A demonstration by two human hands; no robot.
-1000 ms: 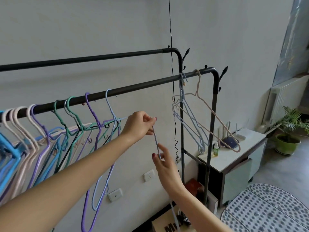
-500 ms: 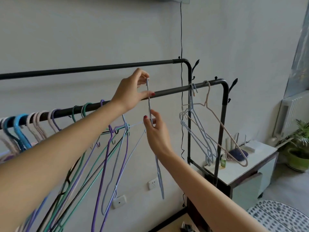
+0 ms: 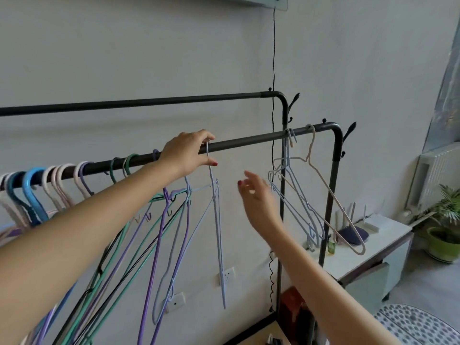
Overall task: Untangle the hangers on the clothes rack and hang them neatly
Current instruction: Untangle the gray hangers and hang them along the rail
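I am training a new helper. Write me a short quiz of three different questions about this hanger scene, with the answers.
1. True or false: the left hand pinches the hook of the light blue hanger at the front rail.
2. Multiple choice: the right hand is
A. gripping the pink hanger
B. open in the air, holding nothing
C. resting on the back rail
3. Fill the gap: the pink hanger hangs near the ____ end of the front rail, as the camera sees it.

Key: 1 true; 2 B; 3 right.
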